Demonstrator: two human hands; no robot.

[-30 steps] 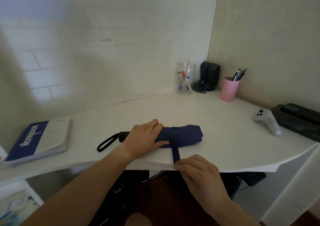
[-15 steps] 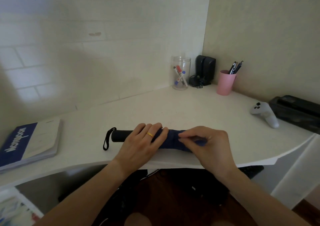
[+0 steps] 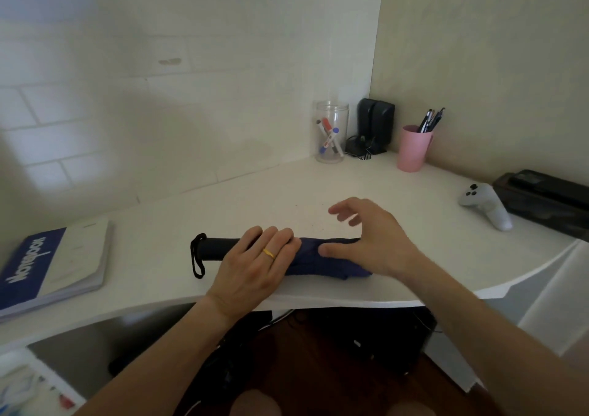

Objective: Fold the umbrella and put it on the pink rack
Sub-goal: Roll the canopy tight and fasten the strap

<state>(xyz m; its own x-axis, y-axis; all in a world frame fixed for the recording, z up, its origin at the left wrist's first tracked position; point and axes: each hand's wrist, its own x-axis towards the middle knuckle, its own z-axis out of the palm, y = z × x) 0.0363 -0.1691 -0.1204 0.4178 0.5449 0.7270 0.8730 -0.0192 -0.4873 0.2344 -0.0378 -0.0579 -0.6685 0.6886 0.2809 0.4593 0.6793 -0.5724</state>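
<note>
A folded navy umbrella [image 3: 322, 263] lies lengthwise near the front edge of the white desk [image 3: 280, 196]. Its black handle and wrist loop [image 3: 198, 254] point left. My left hand [image 3: 255, 264], with a gold ring, lies across the umbrella's middle, fingers curled over it, holding it down. My right hand [image 3: 377, 240] hovers over the umbrella's right end. Its fingers are spread in the air and only the thumb touches the fabric. No pink rack is in view.
A blue and white notebook [image 3: 54, 262] lies at the left. At the back corner stand a clear jar of markers [image 3: 331, 135], a black speaker [image 3: 375, 127] and a pink cup of pens [image 3: 412, 149]. A white game controller [image 3: 487, 205] and a black box [image 3: 548, 197] sit at the right.
My right hand brought the strap up from the desk edge over the umbrella, then let go and lifted with fingers spread. The bundle is rolled tighter. My left hand stayed on it.
</note>
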